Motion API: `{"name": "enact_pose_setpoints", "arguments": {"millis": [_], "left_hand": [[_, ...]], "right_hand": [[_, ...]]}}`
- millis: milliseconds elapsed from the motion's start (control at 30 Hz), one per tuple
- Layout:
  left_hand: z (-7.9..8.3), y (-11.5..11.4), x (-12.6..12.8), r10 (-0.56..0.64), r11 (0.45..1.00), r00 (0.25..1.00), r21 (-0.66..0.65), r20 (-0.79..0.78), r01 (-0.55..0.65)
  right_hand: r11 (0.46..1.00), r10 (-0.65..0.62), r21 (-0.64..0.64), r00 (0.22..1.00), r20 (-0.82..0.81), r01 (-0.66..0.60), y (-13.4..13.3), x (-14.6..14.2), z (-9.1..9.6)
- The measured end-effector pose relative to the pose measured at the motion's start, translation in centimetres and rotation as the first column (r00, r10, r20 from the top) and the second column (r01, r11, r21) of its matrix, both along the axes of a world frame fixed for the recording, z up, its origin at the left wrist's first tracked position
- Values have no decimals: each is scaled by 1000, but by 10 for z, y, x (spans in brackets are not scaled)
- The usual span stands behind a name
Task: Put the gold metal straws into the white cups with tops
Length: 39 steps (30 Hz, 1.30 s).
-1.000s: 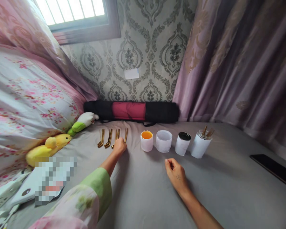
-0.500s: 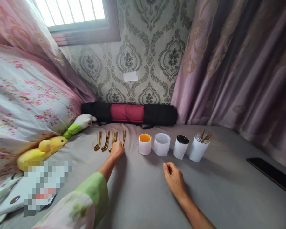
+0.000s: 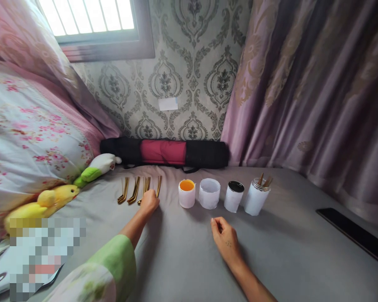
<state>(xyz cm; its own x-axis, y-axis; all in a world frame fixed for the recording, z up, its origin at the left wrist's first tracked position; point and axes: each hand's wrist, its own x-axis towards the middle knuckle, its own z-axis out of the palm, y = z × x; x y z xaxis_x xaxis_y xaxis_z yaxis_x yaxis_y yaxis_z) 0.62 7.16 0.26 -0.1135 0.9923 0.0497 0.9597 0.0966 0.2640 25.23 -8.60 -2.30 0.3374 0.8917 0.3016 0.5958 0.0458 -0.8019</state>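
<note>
Gold bent metal straws (image 3: 134, 191) lie in separate groups on the grey sheet. My left hand (image 3: 150, 201) is closed over the lower end of the rightmost gold straw (image 3: 159, 186); its fingertips are hidden behind the hand. Curled loosely, my right hand (image 3: 225, 234) rests on the sheet with nothing visible in it. Beyond it stand a white-wrapped cup with an orange inside (image 3: 187, 197), a wide whitish cup (image 3: 209, 196), a white-wrapped can with a dark top (image 3: 234, 199) and a white-wrapped jar (image 3: 253, 201) holding several brownish-gold sticks.
A black and red roll bag (image 3: 164, 152) lies along the wall. At the left are a white and green plush toy (image 3: 97, 167), a yellow plush toy (image 3: 34, 209) and a partly blurred pale object (image 3: 6, 268). A black phone-like slab (image 3: 353, 233) lies at the right.
The whole view has shifted slightly, so things sit a little further left and lower. Both hands keep nearly the same places relative to the straws and cups.
</note>
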Motion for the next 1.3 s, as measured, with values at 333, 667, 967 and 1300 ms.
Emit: {"name": "enact_pose_setpoints", "arguments": {"millis": [333, 667, 967, 1300], "left_hand": [[5, -3, 2, 11, 1000, 1000, -10, 4, -11], [8, -5, 2, 21, 1000, 999, -11, 39, -21], [13, -7, 0, 46, 999, 996, -14, 76, -45], [24, -5, 1, 109, 994, 973, -30, 204, -105]], "right_hand": [[1000, -1, -7, 1000, 5, 1, 0, 0, -2], [1000, 7, -26, 1000, -2, -8, -1, -1, 1], [999, 11, -46, 1000, -22, -12, 0, 0, -1], [999, 1, -50, 1000, -12, -1, 0, 0, 0]]}}
